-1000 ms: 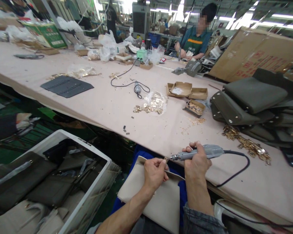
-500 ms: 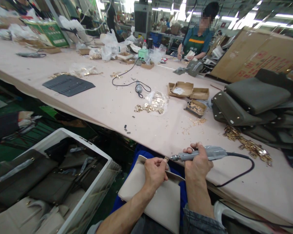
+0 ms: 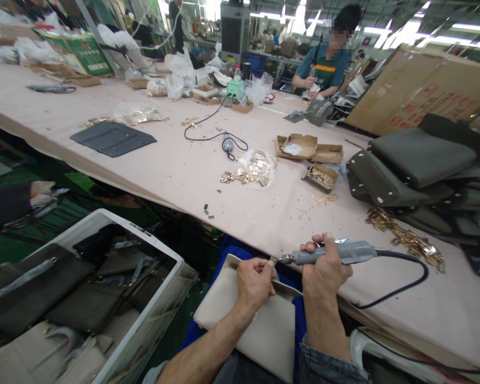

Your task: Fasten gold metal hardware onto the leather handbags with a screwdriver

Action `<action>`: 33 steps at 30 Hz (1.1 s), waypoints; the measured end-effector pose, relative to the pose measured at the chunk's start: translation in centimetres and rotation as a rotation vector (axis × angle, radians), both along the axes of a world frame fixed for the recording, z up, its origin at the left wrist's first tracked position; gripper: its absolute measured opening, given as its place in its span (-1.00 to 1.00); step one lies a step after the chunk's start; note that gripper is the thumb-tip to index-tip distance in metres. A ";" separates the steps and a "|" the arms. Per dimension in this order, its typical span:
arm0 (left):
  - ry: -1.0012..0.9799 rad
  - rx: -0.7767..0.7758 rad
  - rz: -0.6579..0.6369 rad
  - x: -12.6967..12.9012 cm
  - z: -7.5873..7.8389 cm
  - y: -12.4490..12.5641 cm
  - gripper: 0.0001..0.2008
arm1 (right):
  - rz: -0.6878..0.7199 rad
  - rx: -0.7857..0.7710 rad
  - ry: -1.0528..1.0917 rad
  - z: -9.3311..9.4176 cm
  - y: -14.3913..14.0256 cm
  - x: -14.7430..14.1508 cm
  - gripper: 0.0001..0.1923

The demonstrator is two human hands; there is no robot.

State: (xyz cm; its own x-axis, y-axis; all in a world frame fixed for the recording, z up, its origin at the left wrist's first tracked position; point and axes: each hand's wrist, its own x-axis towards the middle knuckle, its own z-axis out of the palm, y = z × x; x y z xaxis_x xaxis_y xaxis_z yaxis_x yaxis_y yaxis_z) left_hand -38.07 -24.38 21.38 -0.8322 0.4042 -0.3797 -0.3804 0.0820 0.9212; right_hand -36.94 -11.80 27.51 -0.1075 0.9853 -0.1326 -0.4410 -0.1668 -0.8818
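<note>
A cream handbag (image 3: pixel 260 330) lies across my lap, its upper edge toward the table. My left hand (image 3: pixel 256 280) is closed in a pinch at that edge, around a small gold metal fitting (image 3: pixel 272 260). In my right hand (image 3: pixel 323 272) is a grey electric screwdriver (image 3: pixel 346 253), held level with the fingers wrapped round its body. The screwdriver's tip points left and meets the fitting at my left fingertips. Whether a screw sits there is too small to tell. A black cord loops from the tool's rear end.
A white crate (image 3: pixel 144 240) of dark and cream bags stands at the left. Dark bags (image 3: pixel 416 154) are piled on the table's right, beside gold fittings (image 3: pixel 408 237). A small box of screws (image 3: pixel 322 177) and a plastic bag of fittings (image 3: pixel 258 165) lie mid-table. A co-worker (image 3: pixel 324 64) works opposite.
The rear of the screwdriver has shifted slightly right, and its cord bulges further right. My left hand and the handbag stay in place. Across the table, the co-worker's hand has risen.
</note>
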 end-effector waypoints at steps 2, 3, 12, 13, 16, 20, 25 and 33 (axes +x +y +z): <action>0.002 0.002 0.002 0.0 0.0 0.0 -0.70 | -0.005 0.011 -0.004 0.0 -0.1 -0.1 -0.71; -0.001 0.007 0.003 0.0 0.1 0.0 -0.70 | -0.004 0.013 -0.004 0.1 -0.2 -0.1 -0.71; -0.027 0.070 0.022 0.0 -0.1 0.0 -0.73 | 0.005 -0.042 0.016 -0.1 -0.1 0.2 -0.73; -0.029 0.070 0.022 0.0 -0.1 0.0 -0.73 | 0.010 -0.052 0.018 -0.2 0.0 0.2 -0.73; -0.020 0.064 0.021 0.0 -0.1 -0.1 -0.73 | 0.020 -0.077 0.027 -0.3 0.1 0.3 -0.74; -0.009 0.060 0.024 0.1 0.0 -0.1 -0.74 | 0.052 -0.140 0.050 -0.5 0.3 0.4 -0.74; 0.002 0.048 0.029 0.2 0.2 -0.3 -0.73 | 0.084 -0.180 0.078 -0.4 0.3 0.5 -0.72; 0.035 0.038 0.034 0.2 0.2 -0.3 -0.72 | 0.050 -0.139 0.052 0.4 0.1 0.7 -0.76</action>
State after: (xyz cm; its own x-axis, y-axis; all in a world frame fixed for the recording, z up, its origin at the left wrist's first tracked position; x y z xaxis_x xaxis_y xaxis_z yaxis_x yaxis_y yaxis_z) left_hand -37.85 -24.66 21.54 -0.8581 0.3894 -0.3348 -0.3497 0.0343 0.9362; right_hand -36.22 -11.73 27.94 -0.1664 0.9511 -0.2603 -0.4740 -0.3086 -0.8247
